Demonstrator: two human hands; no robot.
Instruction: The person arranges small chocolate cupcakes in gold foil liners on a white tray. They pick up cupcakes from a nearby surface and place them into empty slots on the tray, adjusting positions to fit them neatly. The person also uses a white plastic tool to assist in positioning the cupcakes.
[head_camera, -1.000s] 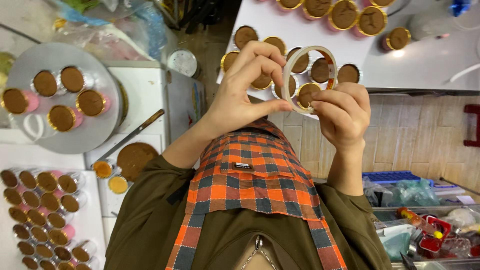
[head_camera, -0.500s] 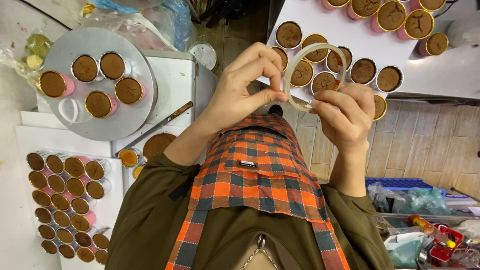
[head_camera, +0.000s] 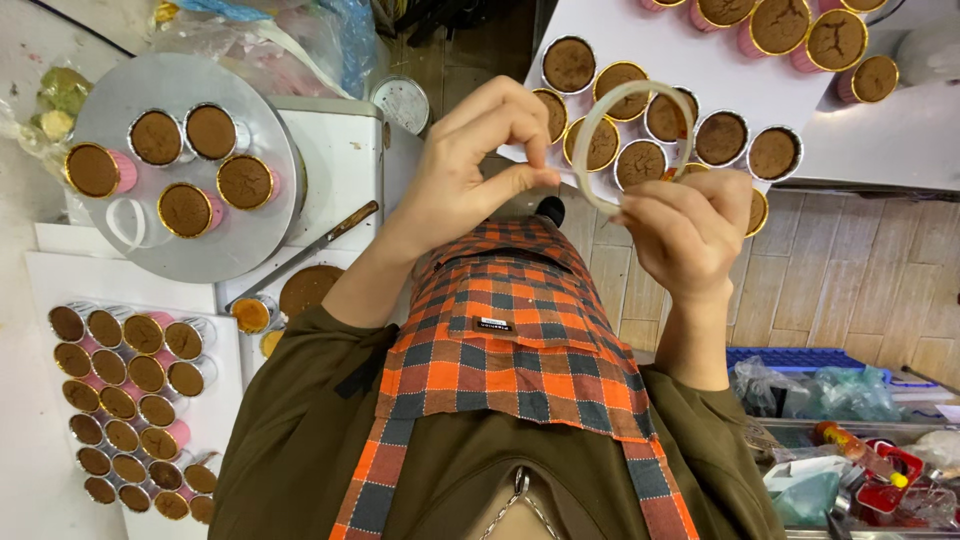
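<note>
A round silver tray (head_camera: 110, 240) is carrying brown cakes in foil cups (head_camera: 186, 210) at far left, above a white board (head_camera: 225, 350) of smaller cups. A knife (head_camera: 305, 255) is lying beside the tray. The left hand (head_camera: 470, 180) is pinching the end of a pale clear strip (head_camera: 620, 100), thumb and forefinger closed on it. The right hand (head_camera: 690, 230) is gripping the strip's other end, curling it into a loop held up in front of the cakes on the white table (head_camera: 900, 140).

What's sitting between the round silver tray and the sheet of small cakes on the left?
In the head view, a strip of white board separates the round tray from the small cakes; nothing rests there.
</note>
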